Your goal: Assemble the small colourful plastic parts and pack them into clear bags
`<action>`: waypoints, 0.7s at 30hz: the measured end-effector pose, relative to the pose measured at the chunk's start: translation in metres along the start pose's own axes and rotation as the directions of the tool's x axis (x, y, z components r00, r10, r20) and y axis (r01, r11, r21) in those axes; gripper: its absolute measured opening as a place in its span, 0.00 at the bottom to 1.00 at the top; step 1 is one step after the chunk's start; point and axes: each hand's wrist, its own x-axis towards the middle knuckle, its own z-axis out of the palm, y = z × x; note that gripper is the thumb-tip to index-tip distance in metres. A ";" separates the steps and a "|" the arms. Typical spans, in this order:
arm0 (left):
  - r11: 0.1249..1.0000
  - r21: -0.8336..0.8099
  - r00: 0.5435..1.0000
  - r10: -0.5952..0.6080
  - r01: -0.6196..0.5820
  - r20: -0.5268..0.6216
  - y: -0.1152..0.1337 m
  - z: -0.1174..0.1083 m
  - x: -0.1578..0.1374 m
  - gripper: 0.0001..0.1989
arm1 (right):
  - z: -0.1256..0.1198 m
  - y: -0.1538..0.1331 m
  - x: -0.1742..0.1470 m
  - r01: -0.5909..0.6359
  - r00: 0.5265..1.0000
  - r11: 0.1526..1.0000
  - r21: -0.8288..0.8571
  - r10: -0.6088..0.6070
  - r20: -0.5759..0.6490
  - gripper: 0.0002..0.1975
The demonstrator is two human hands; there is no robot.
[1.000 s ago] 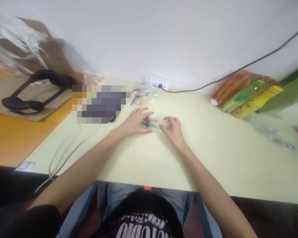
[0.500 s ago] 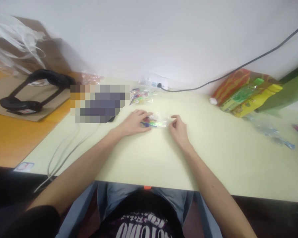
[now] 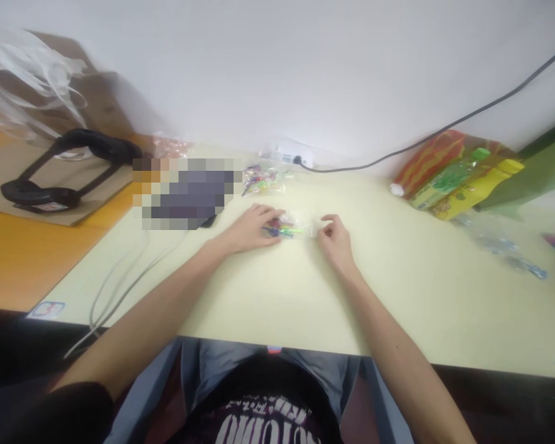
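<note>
1. Our left hand [image 3: 254,229] holds the colourful clear bag [image 3: 285,232] on the bench [image 3: 259,296].
2. Our right hand [image 3: 337,239] curls beside it, grip unclear.
3. We cannot read the shirt lettering [image 3: 268,428] or corner sticker [image 3: 47,309].

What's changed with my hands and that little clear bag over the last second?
Your right hand has shifted right, away from your left hand, its fingers now more curled beside the clear bag; whether they grip it is unclear. Your left hand stayed around the bag's colorful contents.
</note>
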 end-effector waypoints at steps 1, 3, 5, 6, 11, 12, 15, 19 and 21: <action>1.000 -0.013 1.000 0.009 -0.009 -0.003 -0.001 0.000 0.000 0.33 | -0.001 0.001 0.001 -0.010 1.000 1.000 -0.013 0.010 -0.017 0.18; 0.999 -0.033 1.000 0.023 -0.023 -0.003 -0.002 0.000 -0.001 0.33 | -0.004 0.005 0.004 -0.034 0.998 0.999 -0.024 0.033 -0.061 0.17; 0.998 -0.053 1.000 0.030 -0.029 0.008 -0.002 -0.002 -0.001 0.32 | -0.009 0.009 0.008 -0.059 0.993 0.998 -0.016 0.057 -0.105 0.17; 0.998 -0.064 0.999 0.031 -0.029 0.019 -0.001 -0.004 0.000 0.32 | -0.011 0.012 0.010 -0.070 0.990 0.997 -0.010 0.069 -0.124 0.17; 0.998 -0.042 0.993 0.043 -0.038 0.114 0.013 -0.028 0.007 0.28 | -0.021 0.024 0.018 -0.118 0.979 0.993 0.025 0.121 -0.165 0.16; 0.999 -0.019 0.986 0.051 -0.049 0.158 0.018 -0.035 0.010 0.27 | -0.022 0.025 0.019 -0.124 0.978 0.992 0.026 0.127 -0.166 0.16; 0.994 0.071 0.958 0.066 -0.089 0.279 0.040 -0.059 0.017 0.28 | -0.023 0.027 0.020 -0.122 0.979 0.993 0.012 0.122 -0.165 0.16; 0.965 0.202 0.910 0.069 -0.164 0.410 0.077 -0.080 0.029 0.27 | -0.019 0.026 0.019 -0.087 0.985 0.996 0.003 0.087 -0.148 0.16; 0.952 0.246 0.897 0.058 -0.182 0.437 0.093 -0.083 0.035 0.24 | -0.017 0.025 0.019 -0.058 0.989 0.998 -0.002 0.058 -0.139 0.15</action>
